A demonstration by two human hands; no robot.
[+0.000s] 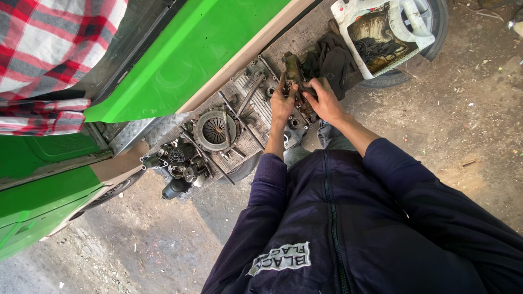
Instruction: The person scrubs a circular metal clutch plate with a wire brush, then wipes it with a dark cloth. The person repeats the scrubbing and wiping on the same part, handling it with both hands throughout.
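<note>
My left hand [283,100] and my right hand [324,98] both grip a long, rusty, greasy metal part [295,71] that stands on the checker-plate bed [297,38] of a green vehicle. The part rests against a flat grey engine casting [259,100] with ribs and bolt holes. My left hand holds the part's near left side; my right hand wraps its right side from below. Dark blue sleeves cover both my arms.
A round clutch pressure plate [216,130] lies left of my hands, with a pile of dark mechanical parts [177,166] beyond it. A black rag [333,59] and a cut-open white plastic can [381,35] sit at the right. Another person's red plaid sleeve [46,60] is at top left.
</note>
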